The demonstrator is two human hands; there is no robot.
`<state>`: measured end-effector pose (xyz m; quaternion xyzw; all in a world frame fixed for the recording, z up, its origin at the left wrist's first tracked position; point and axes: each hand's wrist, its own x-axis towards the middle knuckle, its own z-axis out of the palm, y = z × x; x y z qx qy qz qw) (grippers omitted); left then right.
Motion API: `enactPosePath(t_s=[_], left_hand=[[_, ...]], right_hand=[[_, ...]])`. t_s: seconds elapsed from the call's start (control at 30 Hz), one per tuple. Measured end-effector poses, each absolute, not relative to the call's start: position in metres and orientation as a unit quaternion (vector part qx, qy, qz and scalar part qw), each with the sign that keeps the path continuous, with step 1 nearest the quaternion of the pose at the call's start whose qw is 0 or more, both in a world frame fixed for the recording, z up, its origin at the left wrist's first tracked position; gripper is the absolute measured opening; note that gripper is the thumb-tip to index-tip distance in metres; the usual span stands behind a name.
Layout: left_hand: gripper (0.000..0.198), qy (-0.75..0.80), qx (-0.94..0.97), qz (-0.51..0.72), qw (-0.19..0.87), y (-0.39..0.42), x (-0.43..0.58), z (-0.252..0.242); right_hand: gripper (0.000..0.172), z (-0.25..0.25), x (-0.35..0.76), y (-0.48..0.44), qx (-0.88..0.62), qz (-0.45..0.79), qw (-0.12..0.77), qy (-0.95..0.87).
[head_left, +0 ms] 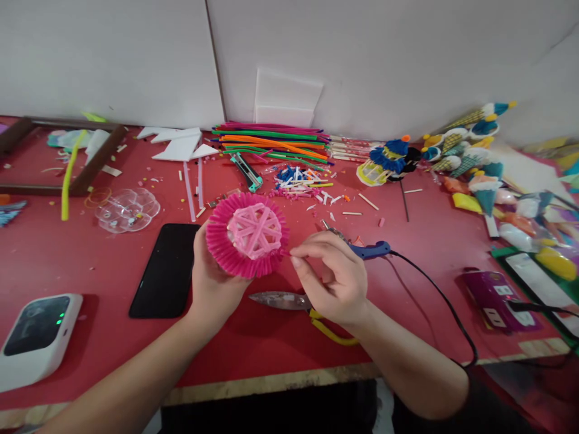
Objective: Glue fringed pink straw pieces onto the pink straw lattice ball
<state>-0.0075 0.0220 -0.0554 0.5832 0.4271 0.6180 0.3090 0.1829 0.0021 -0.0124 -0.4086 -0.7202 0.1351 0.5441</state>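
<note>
- The frilled pink ornament [256, 232] is held up over the red table [217, 355], its pale lattice facing the viewer.
- Left hand [217, 286]: closed around the ornament's frill from 7 to 9 o'clock.
- Right hand [337, 271]: nearly shut, thumb and forefinger narrowed to a pinch on a small pink bit [285, 254] at the ornament's 4 o'clock rim (whether that bit belongs to the frill, I cannot tell).
- Edges: a scissors blade [280, 300] points left at 5 o'clock, with the yellow handle [332, 333] partly behind the right wrist. A strip of red tabletop lies between them and the near edge at 6 o'clock.
- A phone [163, 274] lies at 8 o'clock, just beside the left hand.
- At 3 o'clock, a blue-handled tool [373, 250] lies beyond the right hand, its black cord [446, 301] curving toward 4 o'clock.
- A cutter [246, 173] lies at 12 o'clock, and a heap of short coloured pieces [296, 179] at 1.
- Containers: a clear dish [136, 205] at 9 o'clock has tiny bits in its cups; plastic bags [515, 235] at 3, well apart, hold white and coloured stuff.
</note>
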Motion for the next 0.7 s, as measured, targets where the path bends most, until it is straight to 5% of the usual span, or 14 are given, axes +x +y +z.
enactPosePath(t_s=[0.7], left_hand=[[0.097,0.356,0.636,0.630,0.270,0.0280,-0.0093,-0.0619]], right_hand=[[0.017,-0.0179,0.1790,-0.0005,-0.407,0.184,0.564,-0.694]])
